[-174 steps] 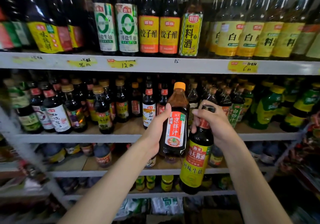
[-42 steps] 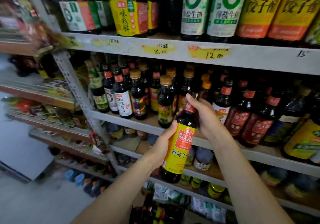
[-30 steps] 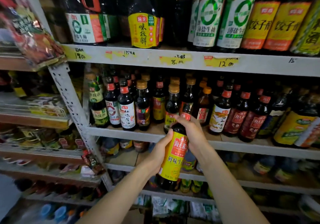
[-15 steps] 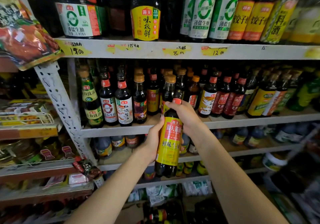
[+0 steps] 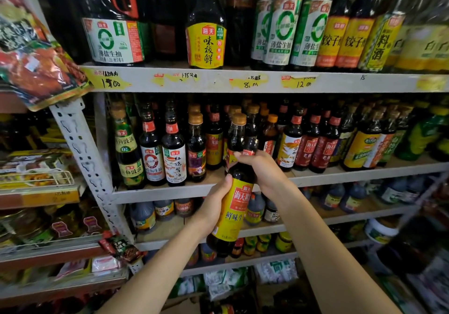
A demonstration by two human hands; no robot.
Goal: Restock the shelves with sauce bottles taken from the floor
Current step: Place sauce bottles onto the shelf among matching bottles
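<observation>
A dark soy sauce bottle [image 5: 233, 214] with a yellow and red label is held upright in front of the middle shelf [image 5: 170, 193]. My left hand [image 5: 213, 206] grips its body from the left. My right hand [image 5: 262, 170] wraps round its neck and shoulder, hiding the cap. The bottle hangs just in front of the shelf's front edge, below a row of small dark sauce bottles [image 5: 173, 153] standing there.
The top shelf [image 5: 218, 80] carries large soy sauce and vinegar bottles, with yellow price tags on its edge. Lower shelves hold jugs and jars. A perforated metal upright [image 5: 82, 158] separates a snack rack at left. Seasoning packets [image 5: 36, 65] hang at upper left.
Both hands keep their hold on the yellow-labelled bottle. My view has swung back to the right since 1.4 s ago. The orange-capped bottle my left hand held 5.8 s ago is gone from it.
</observation>
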